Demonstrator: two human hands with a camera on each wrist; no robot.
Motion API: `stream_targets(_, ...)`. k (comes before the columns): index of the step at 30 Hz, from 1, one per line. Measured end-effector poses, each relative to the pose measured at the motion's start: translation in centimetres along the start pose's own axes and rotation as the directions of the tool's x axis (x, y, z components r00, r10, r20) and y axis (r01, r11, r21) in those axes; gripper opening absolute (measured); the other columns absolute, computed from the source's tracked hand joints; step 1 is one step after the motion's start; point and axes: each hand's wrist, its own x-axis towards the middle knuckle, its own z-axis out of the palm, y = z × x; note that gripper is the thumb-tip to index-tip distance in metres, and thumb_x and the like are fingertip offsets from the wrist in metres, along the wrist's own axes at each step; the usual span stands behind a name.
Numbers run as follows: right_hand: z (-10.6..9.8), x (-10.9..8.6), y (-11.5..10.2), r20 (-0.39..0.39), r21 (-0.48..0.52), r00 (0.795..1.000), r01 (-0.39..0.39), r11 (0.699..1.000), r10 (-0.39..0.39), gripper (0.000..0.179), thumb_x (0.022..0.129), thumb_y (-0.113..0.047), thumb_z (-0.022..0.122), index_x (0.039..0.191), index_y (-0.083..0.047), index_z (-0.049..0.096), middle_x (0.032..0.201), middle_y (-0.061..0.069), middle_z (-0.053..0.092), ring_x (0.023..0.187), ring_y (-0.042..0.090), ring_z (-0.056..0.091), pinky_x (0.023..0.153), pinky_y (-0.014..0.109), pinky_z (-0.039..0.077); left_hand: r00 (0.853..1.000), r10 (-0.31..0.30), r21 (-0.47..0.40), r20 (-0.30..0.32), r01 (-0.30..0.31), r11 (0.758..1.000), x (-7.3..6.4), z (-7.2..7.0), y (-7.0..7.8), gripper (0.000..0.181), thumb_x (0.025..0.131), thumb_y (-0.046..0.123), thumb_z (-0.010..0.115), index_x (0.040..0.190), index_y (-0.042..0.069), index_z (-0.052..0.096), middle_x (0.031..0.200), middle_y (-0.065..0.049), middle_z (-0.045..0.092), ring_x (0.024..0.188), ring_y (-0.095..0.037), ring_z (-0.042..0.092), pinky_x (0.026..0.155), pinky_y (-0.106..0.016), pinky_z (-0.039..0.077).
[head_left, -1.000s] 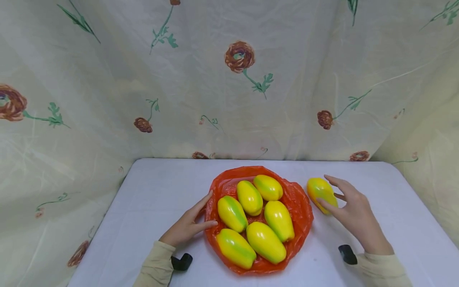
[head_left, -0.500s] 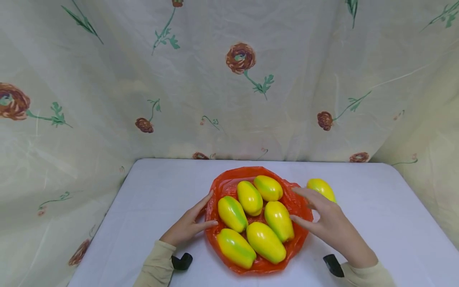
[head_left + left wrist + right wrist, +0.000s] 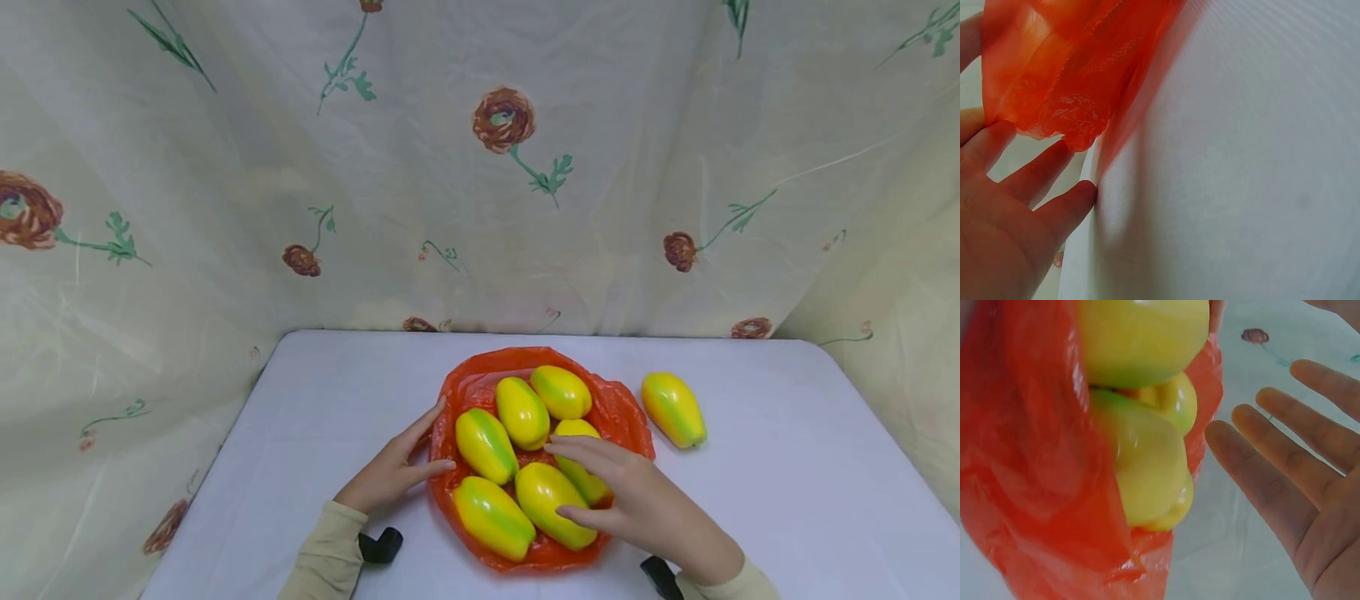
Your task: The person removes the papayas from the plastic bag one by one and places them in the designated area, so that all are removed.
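Note:
A red plastic bag [image 3: 632,417], its mouth spread in a round, holds several glossy yellow-green papayas [image 3: 522,414]. My left hand [image 3: 393,471] touches the bag's left side, fingers extended along it and the thumb at the rim; in the left wrist view its fingertips lie against the red plastic [image 3: 1066,69]. Over the lower right papayas hovers my right hand [image 3: 637,496], fingers extended and apart, nothing in its grasp. It partly covers one papaya [image 3: 576,427]. The right wrist view shows that hand [image 3: 1329,537] beside the fruit. One more papaya [image 3: 673,408] lies outside, right of the bag.
The bag stands on a table with a white cloth [image 3: 352,383]. Behind and at both sides hangs a pale curtain [image 3: 600,167] with brown flowers. A black wrist strap piece [image 3: 381,547] sticks out by the left sleeve.
My right hand has left the papaya outside the bag and moved left and toward me, over the papayas in the bag. The left hand has stayed at the bag's side.

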Motion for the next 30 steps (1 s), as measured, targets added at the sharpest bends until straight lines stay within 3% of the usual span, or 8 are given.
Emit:
stream_targets(4,0.2,0.0,-0.5,0.051,0.015,0.998,-0.022,1.000,0.022,0.062,0.089,-0.050,0.079,0.145,-0.039,0.055,0.145,-0.014,0.060,0.126,0.016,0.060,0.095,0.037,0.063,1.000,-0.001,0.003,-0.002,0.001,1.000,0.1,-0.1,0.1,0.086,0.094,0.040,0.076,0.161,0.048,0.024,0.170,0.013,0.027,0.160,-0.022,0.025,0.127,-0.054,0.028)
stream_targets(12,0.3,0.1,-0.8,0.116,-0.010,0.992,-0.052,0.999,0.053,0.064,0.089,-0.049,0.078,0.147,-0.031,0.057,0.145,-0.013,0.060,0.125,0.014,0.060,0.097,0.038,0.062,1.000,-0.006,0.002,0.001,0.006,1.000,0.1,-0.2,0.1,0.085,0.094,0.040,0.075,0.161,0.049,0.023,0.171,0.013,0.027,0.161,-0.023,0.024,0.128,-0.055,0.027)
stream_targets(30,1.4,0.6,-0.9,0.176,-0.096,0.983,-0.036,0.995,0.053,0.058,0.090,-0.043,0.079,0.144,-0.032,0.061,0.146,-0.013,0.060,0.131,0.017,0.059,0.100,0.043,0.060,1.000,-0.011,-0.018,0.004,0.011,1.000,-0.1,0.0,0.3,0.084,0.094,0.040,0.075,0.161,0.047,0.025,0.172,0.009,0.027,0.161,-0.026,0.024,0.126,-0.057,0.031)
